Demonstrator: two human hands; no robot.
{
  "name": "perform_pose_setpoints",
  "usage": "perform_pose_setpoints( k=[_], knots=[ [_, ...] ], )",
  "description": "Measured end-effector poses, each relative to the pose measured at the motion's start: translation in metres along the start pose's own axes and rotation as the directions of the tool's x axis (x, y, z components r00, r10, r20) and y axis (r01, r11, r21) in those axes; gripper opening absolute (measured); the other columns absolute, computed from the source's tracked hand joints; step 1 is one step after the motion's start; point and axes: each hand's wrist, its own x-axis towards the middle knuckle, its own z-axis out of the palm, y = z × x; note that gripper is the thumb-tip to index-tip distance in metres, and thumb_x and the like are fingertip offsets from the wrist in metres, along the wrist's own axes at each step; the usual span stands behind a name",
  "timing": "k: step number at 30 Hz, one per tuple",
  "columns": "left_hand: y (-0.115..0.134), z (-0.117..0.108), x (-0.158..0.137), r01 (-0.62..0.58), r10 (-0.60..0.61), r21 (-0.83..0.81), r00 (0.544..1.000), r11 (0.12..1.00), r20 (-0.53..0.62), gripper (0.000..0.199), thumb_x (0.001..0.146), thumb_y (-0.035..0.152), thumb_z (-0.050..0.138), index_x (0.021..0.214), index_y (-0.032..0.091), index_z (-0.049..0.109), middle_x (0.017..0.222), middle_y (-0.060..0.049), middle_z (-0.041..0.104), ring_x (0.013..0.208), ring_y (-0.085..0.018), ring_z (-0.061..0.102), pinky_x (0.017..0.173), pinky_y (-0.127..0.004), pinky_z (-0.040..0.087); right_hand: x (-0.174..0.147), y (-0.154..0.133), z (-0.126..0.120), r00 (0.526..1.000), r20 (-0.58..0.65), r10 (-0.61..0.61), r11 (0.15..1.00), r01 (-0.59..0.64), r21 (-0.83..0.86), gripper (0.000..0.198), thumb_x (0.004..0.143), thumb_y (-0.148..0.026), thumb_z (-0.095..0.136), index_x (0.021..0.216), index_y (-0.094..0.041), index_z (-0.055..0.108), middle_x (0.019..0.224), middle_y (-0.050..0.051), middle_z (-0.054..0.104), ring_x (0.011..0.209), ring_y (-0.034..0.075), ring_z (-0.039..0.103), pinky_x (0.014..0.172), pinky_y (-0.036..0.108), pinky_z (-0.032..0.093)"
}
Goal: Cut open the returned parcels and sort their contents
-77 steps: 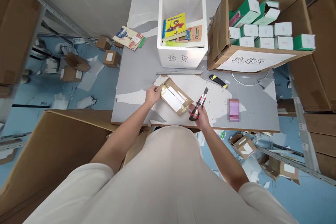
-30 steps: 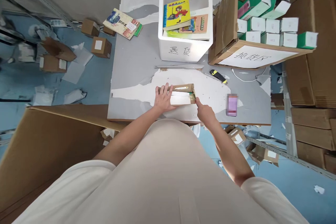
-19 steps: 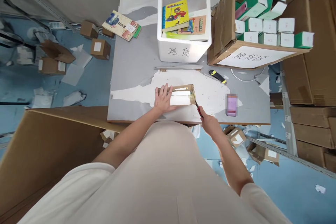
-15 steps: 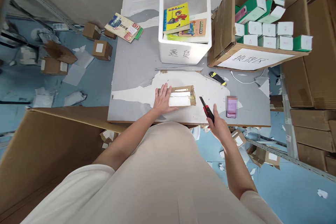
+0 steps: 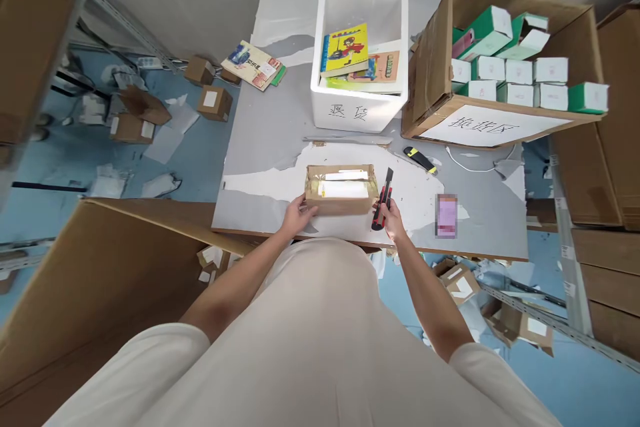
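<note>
A small brown cardboard box (image 5: 342,205) with white strips on its top is at the front middle of the table, its front side in sight. My left hand (image 5: 299,216) grips its left end near the front corner, thumb along the front. At the box's right end, my right hand (image 5: 393,220) holds a red and black utility knife (image 5: 383,203). The knife's blade points away from me. Whether the right fingers also touch the box I cannot tell.
Behind stand a white foam box (image 5: 360,110) with books and a carton (image 5: 425,73) of green-and-white boxes. A black-and-yellow cutter (image 5: 420,159), a phone (image 5: 447,216) and books (image 5: 253,65) lie on the table (image 5: 260,213). A large open carton (image 5: 125,267) stands left.
My left hand has gone from flat on the box to its left end. My right hand brought the knife left to the box. More of the box's front side shows now.
</note>
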Motion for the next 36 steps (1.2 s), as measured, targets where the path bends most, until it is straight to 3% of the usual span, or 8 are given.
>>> perform_pose_setpoints(
  k=[4,7,10,14,18,21,27,36],
  knots=[
    [0.023,0.000,0.008,0.018,0.003,0.266,0.997,0.964,-0.078,0.049,0.084,0.054,0.054,0.105,0.014,0.072,0.095,-0.010,0.070,0.082,-0.021,0.063,0.079,-0.035,0.051,-0.005,-0.007,-0.007,0.999,0.026,-0.027,0.998,0.026,0.053,0.044,0.069,-0.056,0.070,0.094,-0.025,0.051,0.089,-0.001,0.067,0.069,0.011,0.060,0.060,0.027,0.052],
    [0.029,0.004,0.015,0.076,-0.049,0.406,0.996,0.911,-0.076,0.053,0.089,0.056,0.042,0.087,0.014,0.075,0.080,-0.009,0.069,0.080,-0.023,0.062,0.076,-0.034,0.048,-0.004,-0.006,-0.005,1.000,0.008,0.002,0.998,-0.002,0.061,0.046,0.067,-0.056,0.072,0.095,-0.024,0.053,0.095,0.001,0.068,0.070,0.011,0.061,0.063,0.028,0.053],
    [0.025,0.009,0.018,0.095,-0.077,0.446,0.995,0.890,-0.060,0.054,0.091,0.054,0.037,0.088,0.014,0.074,0.080,-0.009,0.068,0.083,-0.024,0.062,0.077,-0.035,0.047,-0.003,-0.002,-0.003,1.000,0.005,0.003,0.998,-0.003,0.056,0.046,0.067,-0.055,0.072,0.097,-0.024,0.054,0.105,0.003,0.069,0.077,0.012,0.063,0.068,0.030,0.054],
    [0.012,0.006,0.007,0.039,-0.040,0.343,0.999,0.939,-0.005,0.054,0.088,0.052,0.047,0.121,0.013,0.064,0.109,-0.014,0.066,0.100,-0.025,0.061,0.084,-0.037,0.049,-0.007,0.005,-0.010,1.000,0.011,-0.006,0.999,0.005,0.050,0.044,0.069,-0.054,0.071,0.097,-0.024,0.055,0.112,0.005,0.068,0.091,0.016,0.066,0.076,0.034,0.056],
    [-0.009,-0.001,-0.012,0.051,-0.064,0.175,0.996,0.983,0.066,0.093,0.066,0.049,0.075,0.144,0.014,0.039,0.142,-0.021,0.047,0.126,-0.032,0.051,0.095,-0.044,0.049,-0.019,0.017,-0.020,0.999,-0.028,0.016,1.000,-0.016,0.000,0.043,0.072,-0.054,0.067,0.101,-0.024,0.054,0.120,0.007,0.066,0.104,0.019,0.065,0.082,0.036,0.055],
    [-0.024,-0.002,-0.017,0.049,-0.063,0.118,0.991,0.992,0.122,0.096,0.057,0.041,0.081,0.141,0.017,0.043,0.140,-0.018,0.051,0.127,-0.032,0.051,0.102,-0.050,0.044,-0.028,0.025,-0.022,0.997,-0.047,0.056,0.998,-0.056,-0.012,0.044,0.073,-0.055,0.066,0.102,-0.025,0.053,0.122,0.007,0.065,0.106,0.019,0.065,0.080,0.035,0.056],
    [-0.040,0.006,-0.012,0.090,-0.089,-0.007,0.989,0.996,0.115,0.066,0.067,0.038,0.070,0.127,0.017,0.055,0.127,-0.013,0.063,0.118,-0.028,0.059,0.103,-0.048,0.046,-0.033,0.030,-0.013,0.995,-0.038,0.092,0.995,-0.093,-0.039,0.045,0.071,-0.057,0.065,0.100,-0.026,0.052,0.113,0.003,0.066,0.090,0.014,0.065,0.076,0.034,0.057],
    [-0.014,0.005,-0.008,0.057,-0.058,0.043,0.998,0.997,0.040,0.056,0.076,0.040,0.061,0.128,0.018,0.056,0.126,-0.013,0.062,0.113,-0.025,0.058,0.092,-0.041,0.051,-0.019,0.006,-0.015,1.000,0.008,0.029,0.999,-0.029,-0.017,0.049,0.069,-0.059,0.067,0.100,-0.025,0.050,0.110,0.005,0.067,0.091,0.016,0.065,0.084,0.038,0.055]
  ],
)
